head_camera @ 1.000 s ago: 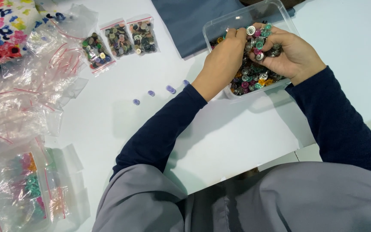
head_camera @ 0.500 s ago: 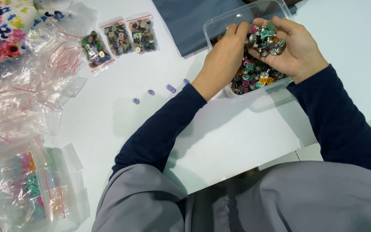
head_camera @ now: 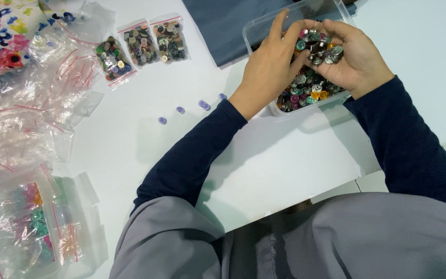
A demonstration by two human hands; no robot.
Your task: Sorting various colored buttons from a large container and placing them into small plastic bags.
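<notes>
A clear plastic box (head_camera: 258, 32) at the top right of the white table (head_camera: 130, 139) holds a heap of mixed coloured buttons (head_camera: 305, 90). My right hand (head_camera: 354, 59) is raised over the box, cupped around a handful of buttons (head_camera: 318, 46). My left hand (head_camera: 269, 67) reaches across from the left, its fingertips picking among the buttons in that palm. A few small purple buttons (head_camera: 204, 105) lie in a row on the table left of my left wrist.
Three small zip bags filled with buttons (head_camera: 140, 44) lie at the top centre. A pile of empty clear zip bags (head_camera: 27, 113) covers the left side, with filled ones at the lower left. A dark blue cloth (head_camera: 218, 26) lies under the box. A floral fabric (head_camera: 1, 36) sits at the top left.
My right hand has lifted out of the box with a handful of buttons and turned palm up; my left hand has moved up to pick from it.
</notes>
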